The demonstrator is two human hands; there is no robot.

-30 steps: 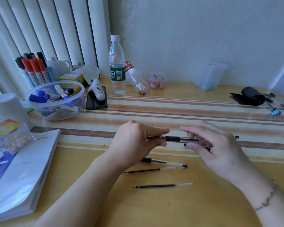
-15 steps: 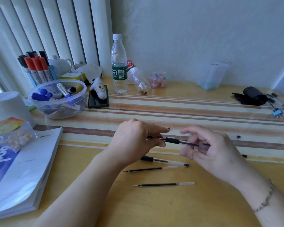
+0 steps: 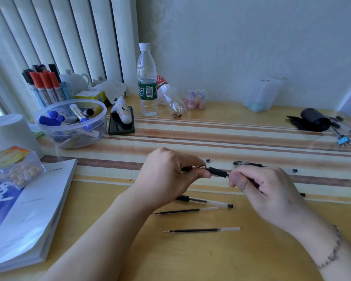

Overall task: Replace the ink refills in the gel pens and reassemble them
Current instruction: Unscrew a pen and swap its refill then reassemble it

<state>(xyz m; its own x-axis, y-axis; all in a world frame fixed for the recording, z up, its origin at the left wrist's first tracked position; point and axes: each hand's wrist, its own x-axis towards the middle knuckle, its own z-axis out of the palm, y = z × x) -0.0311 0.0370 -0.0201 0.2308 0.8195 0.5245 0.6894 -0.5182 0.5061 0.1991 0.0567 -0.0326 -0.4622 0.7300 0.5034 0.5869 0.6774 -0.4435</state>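
Your left hand (image 3: 168, 175) pinches the tip end of a clear-barrelled gel pen with a black rubber grip (image 3: 218, 172), and your right hand (image 3: 257, 189) curls round its barrel; the pen spans the gap between them, held above the striped table mat (image 3: 251, 136). Just below the grip lie another clear pen (image 3: 205, 201) and two loose black ink refills (image 3: 186, 210) (image 3: 201, 230) on the wooden desk (image 3: 190, 260).

Soft daylight enters from the left past the blinds (image 3: 59, 37); wide-angle bending at edges, shadows faint.
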